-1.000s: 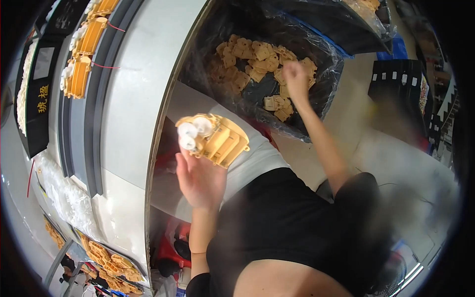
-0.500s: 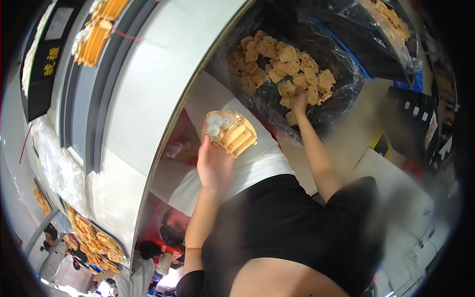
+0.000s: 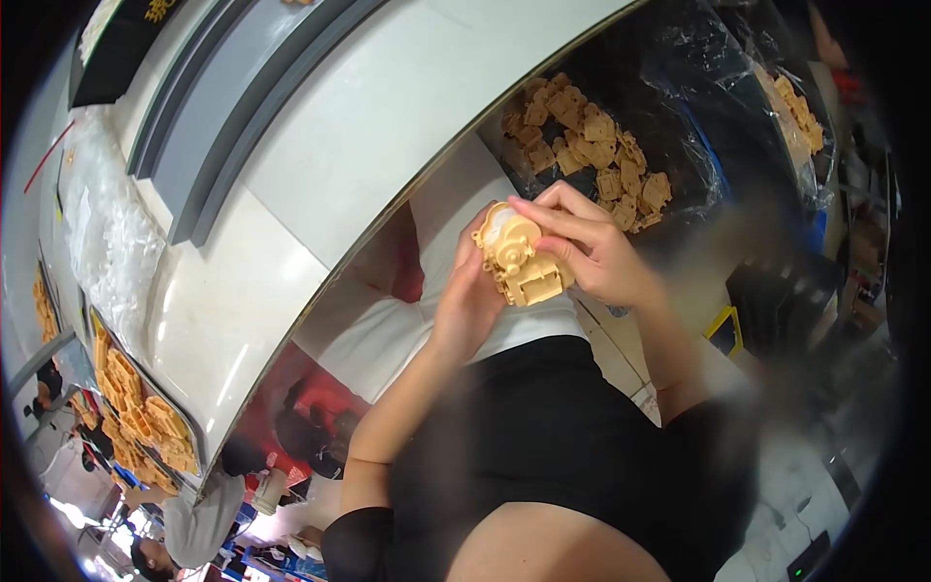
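Over my lap, my left hand (image 3: pixel 464 308) is closed round a yellow plastic gear housing (image 3: pixel 538 283) with rectangular slots. A yellow plastic cover (image 3: pixel 514 247) with a round raised boss lies over its gear end; some white (image 3: pixel 498 219), seemingly the gears, shows at the edge. My right hand (image 3: pixel 606 254) pinches the cover from the right, thumb and fingers on it against the housing. Whether the cover sits fully flush cannot be made out. Beyond my hands, many flat yellow plastic pieces (image 3: pixel 592 136) lie in a bin lined with dark clear plastic (image 3: pixel 679 126).
A white worktable (image 3: pixel 388 107) curves along my left, with a grey channel rail (image 3: pixel 228 126) on it. Clear plastic wrap (image 3: pixel 107 213) and a tray heaped with yellow parts (image 3: pixel 145 417) are at the far left. Another bag of yellow pieces (image 3: pixel 800 112) stands at upper right.
My right hand has come out of the bin to the housing, bringing a yellow cover over the white gears. My left hand has shifted right with the housing, and the view has turned.
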Demonstrator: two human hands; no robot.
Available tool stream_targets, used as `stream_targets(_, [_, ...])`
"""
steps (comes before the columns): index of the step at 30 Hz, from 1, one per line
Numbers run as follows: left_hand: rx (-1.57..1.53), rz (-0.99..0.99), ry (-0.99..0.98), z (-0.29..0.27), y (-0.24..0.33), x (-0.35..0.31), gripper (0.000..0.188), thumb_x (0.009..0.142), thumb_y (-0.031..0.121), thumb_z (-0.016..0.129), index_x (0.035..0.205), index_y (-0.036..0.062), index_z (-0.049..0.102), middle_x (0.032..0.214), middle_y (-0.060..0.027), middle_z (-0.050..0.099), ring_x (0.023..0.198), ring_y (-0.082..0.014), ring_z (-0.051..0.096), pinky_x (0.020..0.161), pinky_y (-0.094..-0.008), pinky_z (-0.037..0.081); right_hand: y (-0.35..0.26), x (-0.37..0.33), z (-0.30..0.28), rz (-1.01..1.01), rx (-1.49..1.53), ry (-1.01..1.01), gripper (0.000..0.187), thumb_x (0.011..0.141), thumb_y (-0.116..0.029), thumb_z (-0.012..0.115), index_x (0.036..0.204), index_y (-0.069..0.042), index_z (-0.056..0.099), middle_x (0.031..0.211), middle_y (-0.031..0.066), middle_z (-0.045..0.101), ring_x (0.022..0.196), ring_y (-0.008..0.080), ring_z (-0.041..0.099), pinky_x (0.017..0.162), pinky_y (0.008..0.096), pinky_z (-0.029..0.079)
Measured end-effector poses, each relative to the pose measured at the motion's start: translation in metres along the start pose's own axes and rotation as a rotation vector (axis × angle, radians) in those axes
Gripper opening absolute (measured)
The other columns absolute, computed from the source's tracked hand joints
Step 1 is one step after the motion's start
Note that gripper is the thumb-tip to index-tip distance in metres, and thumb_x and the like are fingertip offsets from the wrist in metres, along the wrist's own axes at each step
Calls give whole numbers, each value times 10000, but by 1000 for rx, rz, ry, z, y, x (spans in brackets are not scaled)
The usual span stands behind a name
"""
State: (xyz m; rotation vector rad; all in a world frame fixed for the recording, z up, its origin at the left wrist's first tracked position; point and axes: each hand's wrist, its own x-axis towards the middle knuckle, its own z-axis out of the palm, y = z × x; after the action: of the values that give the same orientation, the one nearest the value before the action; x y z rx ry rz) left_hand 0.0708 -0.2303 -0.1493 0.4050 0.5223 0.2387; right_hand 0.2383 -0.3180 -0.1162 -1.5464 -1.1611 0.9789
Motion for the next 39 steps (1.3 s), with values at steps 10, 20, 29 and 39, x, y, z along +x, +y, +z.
stream_targets(10, [8,88,87,2,-3,-3,560,996,198,500,1473,106,221,1418,-82,361,1310,-192,379,1053,-379,370,2,9,42,4,-227,423,213,819,-8,668,1031,13,678,987,95,547,928,199,552,835,274,445])
stream_targets(20, [140,302,27,-10,-4,-6,536,971,207,560,1406,21,308,1369,-113,425,1269,-191,424,1054,-348,356,6,9,53,267,573,356,254,866,-50,672,1076,72,601,960,60,549,913,130,538,835,250,433])
stream_targets(29, [315,313,-9,-11,-5,-18,542,963,186,563,1406,17,302,1368,-131,413,1275,-204,405,1075,-353,314,-12,-1,52,205,469,341,258,849,-73,692,1033,83,600,932,61,535,858,114,524,782,231,421])
stream_targets(39, [-77,91,60,8,9,-24,564,1019,332,393,1477,63,205,1450,-120,332,1349,-244,348,1101,-403,309,-19,4,50,393,324,277,391,868,-88,665,1202,65,532,1133,116,538,1077,162,542,912,294,444])
